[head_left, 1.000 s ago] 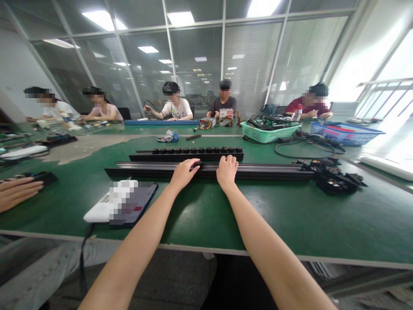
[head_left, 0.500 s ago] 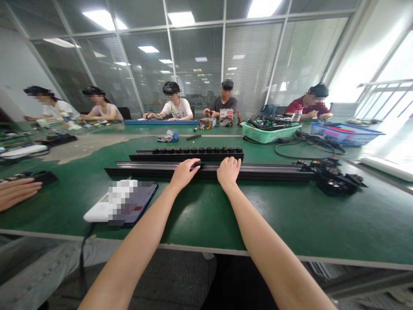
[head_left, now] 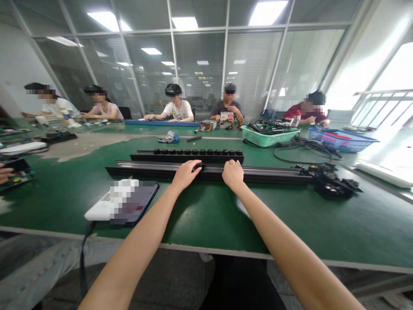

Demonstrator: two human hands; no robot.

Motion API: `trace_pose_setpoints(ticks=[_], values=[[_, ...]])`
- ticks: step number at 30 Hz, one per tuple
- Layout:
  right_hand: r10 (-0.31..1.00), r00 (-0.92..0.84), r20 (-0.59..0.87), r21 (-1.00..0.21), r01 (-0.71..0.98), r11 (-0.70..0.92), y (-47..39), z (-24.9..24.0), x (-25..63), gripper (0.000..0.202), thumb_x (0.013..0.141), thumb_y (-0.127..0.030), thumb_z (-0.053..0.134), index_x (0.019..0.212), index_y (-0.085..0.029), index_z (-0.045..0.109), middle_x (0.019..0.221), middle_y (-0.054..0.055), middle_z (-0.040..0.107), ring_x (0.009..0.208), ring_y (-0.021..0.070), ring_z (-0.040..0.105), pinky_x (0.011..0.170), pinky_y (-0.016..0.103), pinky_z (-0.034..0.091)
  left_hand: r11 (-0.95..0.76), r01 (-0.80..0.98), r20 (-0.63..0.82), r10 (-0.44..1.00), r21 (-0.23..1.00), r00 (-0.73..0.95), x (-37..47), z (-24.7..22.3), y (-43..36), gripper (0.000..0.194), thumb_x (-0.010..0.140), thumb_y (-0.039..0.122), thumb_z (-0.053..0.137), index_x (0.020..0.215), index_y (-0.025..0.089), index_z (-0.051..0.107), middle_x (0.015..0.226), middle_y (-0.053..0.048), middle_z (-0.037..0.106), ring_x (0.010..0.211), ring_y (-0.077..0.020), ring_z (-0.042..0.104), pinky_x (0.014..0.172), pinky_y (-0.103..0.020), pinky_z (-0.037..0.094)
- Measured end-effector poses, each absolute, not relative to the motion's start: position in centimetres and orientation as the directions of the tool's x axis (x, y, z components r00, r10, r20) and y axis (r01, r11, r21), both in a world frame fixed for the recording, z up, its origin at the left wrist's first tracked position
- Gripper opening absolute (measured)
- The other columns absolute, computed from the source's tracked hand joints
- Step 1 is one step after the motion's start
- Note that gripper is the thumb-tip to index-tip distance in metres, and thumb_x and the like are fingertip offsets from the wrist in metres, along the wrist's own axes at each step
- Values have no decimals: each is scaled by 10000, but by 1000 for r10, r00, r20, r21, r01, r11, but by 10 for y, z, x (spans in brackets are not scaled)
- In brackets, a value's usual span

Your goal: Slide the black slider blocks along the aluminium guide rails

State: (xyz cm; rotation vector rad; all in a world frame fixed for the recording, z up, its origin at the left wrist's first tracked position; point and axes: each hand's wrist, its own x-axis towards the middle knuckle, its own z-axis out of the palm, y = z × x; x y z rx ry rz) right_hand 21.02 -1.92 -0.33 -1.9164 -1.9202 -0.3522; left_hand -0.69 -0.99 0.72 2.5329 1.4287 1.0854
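The long rail (head_left: 271,174) is black and straight, with a greyish sheen along its upper face; it lies crosswise on the green table (head_left: 206,219) before you, nearer than a shorter black rail (head_left: 187,158) topped by a row of dark knobs (head_left: 195,152). Your left hand (head_left: 186,175) has thumb and fingers closed about a small black part (head_left: 198,166) near the long rail's middle, its detail too small to read. Your right hand (head_left: 232,174) rests curled on the long rail; you cannot tell whether it grips.

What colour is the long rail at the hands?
The long rail is black; head view shows it best.
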Motion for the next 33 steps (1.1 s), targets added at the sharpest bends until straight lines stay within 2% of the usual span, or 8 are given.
trace_pose_setpoints(ticks=[5,9,14,19,24,27,29,33], values=[[870,-134,475,16,989,144,-22,-3,225,424,937,-23,364,1195,-27,701,1253,244,679,1292,286,587,1202,378,300,-566,757,547,766,326,337,-8,6,-10,333,985,292,578,1293,228,686,1318,-79,716,1181,-253,686,1060,-411,526],[838,-209,503,33,974,223,-22,-10,233,452,970,-48,340,1315,-25,632,1431,232,596,1387,272,516,1175,361,349,-563,770,539,767,300,350,-7,6,-11,341,1007,307,540,1306,228,684,1346,-78,705,1237,-257,662,1091,-417,509],[790,-276,547,23,949,316,-19,-18,242,442,997,-82,335,1345,-38,605,1488,221,560,1467,255,435,1246,424,270,-556,782,541,765,282,349,-6,7,-12,350,1017,317,513,1308,234,688,1355,-71,702,1257,-255,653,1104,-421,504],[797,-208,567,-65,953,295,-20,-18,246,394,1029,-155,348,1264,-78,654,1483,208,561,1424,251,481,1241,433,284,-555,786,544,763,272,350,-5,8,-11,350,1014,335,515,1299,235,692,1343,-68,709,1236,-255,665,1094,-419,513],[812,-132,568,-85,972,217,-26,-13,249,359,1052,-242,397,1244,-137,681,1551,208,478,1384,294,507,1165,428,369,-563,777,550,758,281,350,-5,7,-9,357,1007,329,516,1294,216,694,1330,-86,714,1231,-265,668,1102,-434,505],[837,-140,530,-102,969,226,-30,-8,250,363,1064,-252,389,1269,-164,675,1442,176,573,1301,268,560,1090,373,426,-569,766,566,752,297,339,-5,6,-7,349,999,333,523,1275,219,704,1310,-82,724,1213,-258,677,1103,-431,506],[853,-135,504,-123,966,226,-33,-4,250,367,1069,-247,375,1279,-175,668,1332,157,626,1196,241,603,986,328,474,-571,766,567,750,294,342,-6,6,-6,351,1000,339,518,1277,227,703,1312,-76,723,1217,-254,674,1106,-429,505],[868,-124,481,-134,968,212,-38,2,249,351,1070,-231,371,1251,-197,669,1240,133,637,1094,224,610,840,294,485,-569,769,561,752,292,345,-6,6,-7,358,1002,346,510,1284,230,699,1322,-76,718,1226,-257,670,1107,-431,506]])
